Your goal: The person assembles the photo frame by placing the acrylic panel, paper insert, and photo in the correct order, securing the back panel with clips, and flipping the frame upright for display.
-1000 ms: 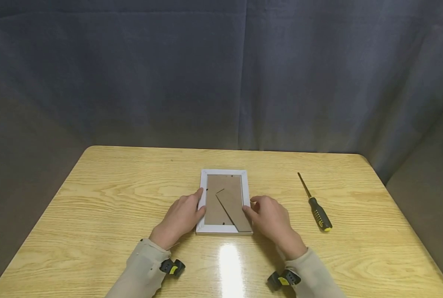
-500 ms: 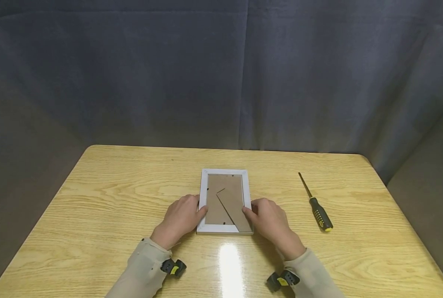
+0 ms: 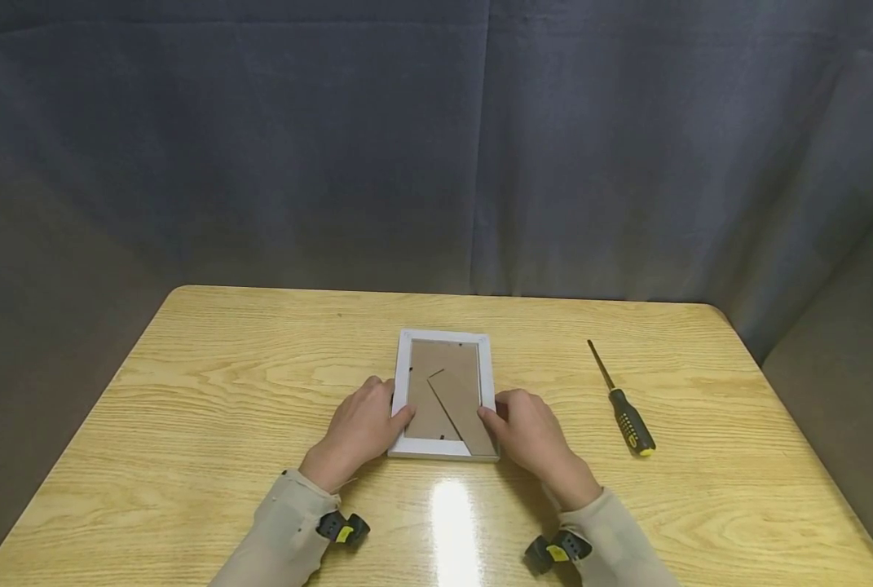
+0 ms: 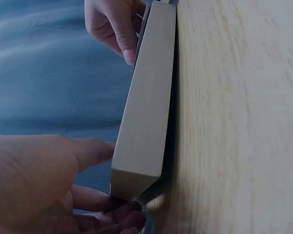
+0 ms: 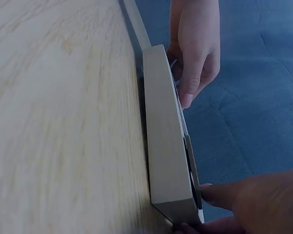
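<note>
A white picture frame [image 3: 402,377] is back side up at the middle of the wooden table, its brown backing board [image 3: 425,408] and slanted stand leg [image 3: 456,399] showing. My left hand [image 3: 359,425] grips its left side, thumb over the rim and the other fingers beneath. On the right side, my right hand [image 3: 535,428] holds the frame with its thumb on the rim near the leg; its other fingers are partly hidden. Both wrist views show a dark gap between the frame's pale edge [image 4: 149,97] and the table.
A screwdriver [image 3: 630,420] with a black and yellow handle lies to the right of my right hand, its shaft pointing away. Dark curtains [image 3: 436,147] hang behind the wooden table [image 3: 260,342] and along its sides.
My left fingers have slid from along the frame's left side to beneath it. The frame has shifted slightly up in the head view, and my left hand with it. The right hand barely moved.
</note>
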The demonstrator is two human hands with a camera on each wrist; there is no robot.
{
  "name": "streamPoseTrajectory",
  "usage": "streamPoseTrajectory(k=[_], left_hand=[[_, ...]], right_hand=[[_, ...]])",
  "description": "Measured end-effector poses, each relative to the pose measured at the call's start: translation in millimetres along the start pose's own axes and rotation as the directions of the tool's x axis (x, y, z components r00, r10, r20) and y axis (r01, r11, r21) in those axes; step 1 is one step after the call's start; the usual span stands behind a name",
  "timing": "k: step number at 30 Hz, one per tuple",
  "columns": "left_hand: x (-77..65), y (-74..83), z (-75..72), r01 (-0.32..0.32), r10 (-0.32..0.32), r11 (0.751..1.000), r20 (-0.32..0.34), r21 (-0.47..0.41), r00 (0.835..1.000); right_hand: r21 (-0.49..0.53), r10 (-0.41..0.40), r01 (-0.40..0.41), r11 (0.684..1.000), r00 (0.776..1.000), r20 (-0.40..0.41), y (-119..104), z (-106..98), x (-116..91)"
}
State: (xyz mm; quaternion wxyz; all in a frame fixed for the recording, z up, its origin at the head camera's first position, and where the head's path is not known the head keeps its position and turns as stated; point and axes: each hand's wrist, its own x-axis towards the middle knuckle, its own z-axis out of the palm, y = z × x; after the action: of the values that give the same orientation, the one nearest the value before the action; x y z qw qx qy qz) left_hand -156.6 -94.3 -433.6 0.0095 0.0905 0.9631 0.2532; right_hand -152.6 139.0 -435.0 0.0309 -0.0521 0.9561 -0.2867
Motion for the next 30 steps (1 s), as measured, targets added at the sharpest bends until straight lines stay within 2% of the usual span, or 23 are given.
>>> streamPoseTrajectory(k=[7,15,22,26,30], left_hand=[[-1.8,1.7,-1.7,0.016,-0.017,0.997,-0.013,-0.077,1.0],[-0.1,4.5,-4.0,0.003,-0.014,0.978,-0.048,-0.207,0.999],[-0.4,3.6,-9.8,-0.002,-0.014,0.975,-0.069,-0.224,0.997],[-0.8,1.9,-10.0,-0.022,-0.002,0.962,-0.088,-0.272,0.996],[0.7,2.8,-12.2,-0.062,0.014,0.93,-0.134,-0.361,0.991]], right_hand=[[0.064,-0.001,0.001,0.998,1.0,-0.002,-1,-1,0],[0.058,0.008,-0.006,0.998,1.0,-0.026,-5,-12,0],[0.061,-0.014,0.017,0.998,0.999,-0.043,-9,-17,3],[0.064,-0.014,0.016,0.998,0.999,-0.038,-10,-17,3],[0.081,-0.005,0.008,0.997,0.999,-0.038,-12,-17,4]])
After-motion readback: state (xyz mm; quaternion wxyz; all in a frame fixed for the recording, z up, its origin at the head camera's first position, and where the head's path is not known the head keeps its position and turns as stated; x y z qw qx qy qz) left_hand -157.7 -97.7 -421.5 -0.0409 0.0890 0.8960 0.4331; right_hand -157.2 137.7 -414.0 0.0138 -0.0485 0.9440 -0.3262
